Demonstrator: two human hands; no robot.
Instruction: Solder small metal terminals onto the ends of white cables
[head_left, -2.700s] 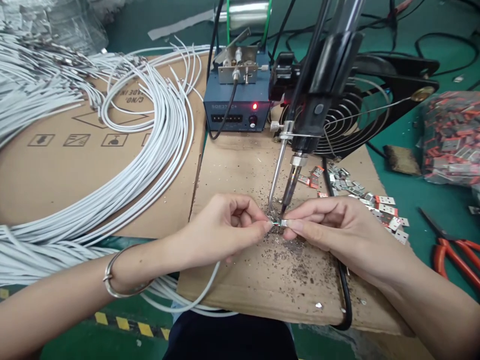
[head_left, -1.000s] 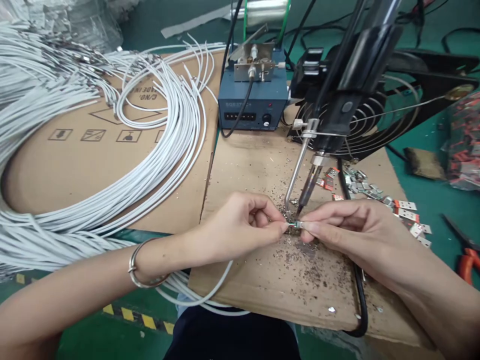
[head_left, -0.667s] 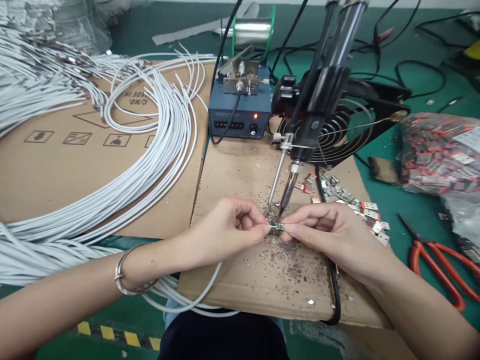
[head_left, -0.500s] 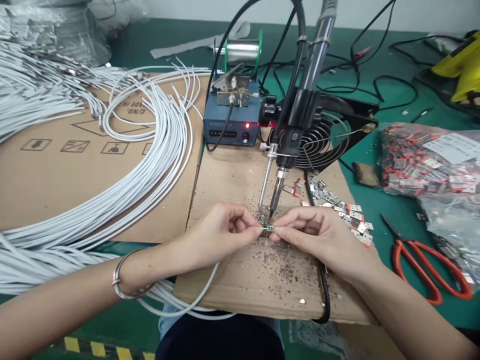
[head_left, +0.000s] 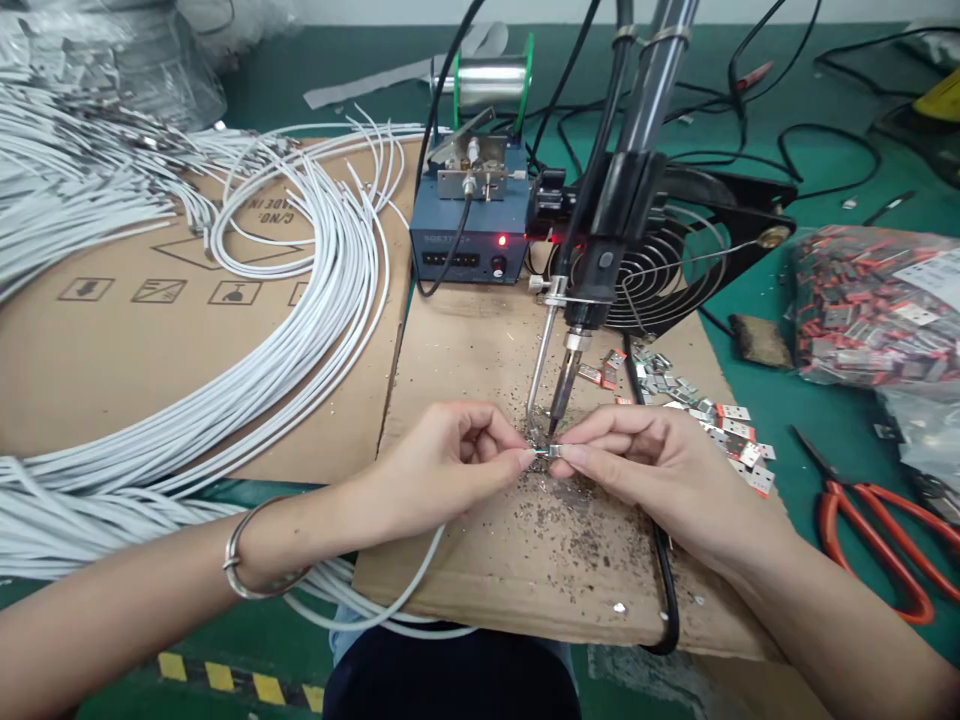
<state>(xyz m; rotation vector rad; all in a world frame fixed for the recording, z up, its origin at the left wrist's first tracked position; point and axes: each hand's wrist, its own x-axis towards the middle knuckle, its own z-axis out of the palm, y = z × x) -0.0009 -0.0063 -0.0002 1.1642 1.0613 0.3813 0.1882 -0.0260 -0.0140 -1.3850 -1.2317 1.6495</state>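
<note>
My left hand (head_left: 469,455) pinches the end of a white cable (head_left: 422,572), its thin wires just showing past the fingertips. Opposite it, my right hand (head_left: 649,455) grips a small metal USB connector (head_left: 554,451) between thumb and fingers. Wires and connector meet just under the tip of a soldering iron (head_left: 564,392) clamped on a stand; whether they touch the tip I cannot make out. A thin solder feed tube (head_left: 543,362) ends beside that tip. Both hands are closed, close together over a cardboard sheet (head_left: 450,350) strewn with dark specks.
White cables (head_left: 300,370) lie bundled on the left. Behind are a blue solder feeder (head_left: 465,225), a solder spool (head_left: 491,82) and a black fan (head_left: 667,270). Loose connectors (head_left: 739,430), orange-handled pliers (head_left: 874,510) and a bag of connectors (head_left: 870,310) lie right.
The camera view has shifted slightly, so the bench items appear farther right. Both hands keep their pinch beneath the iron's tip, with little visible movement relative to it.
</note>
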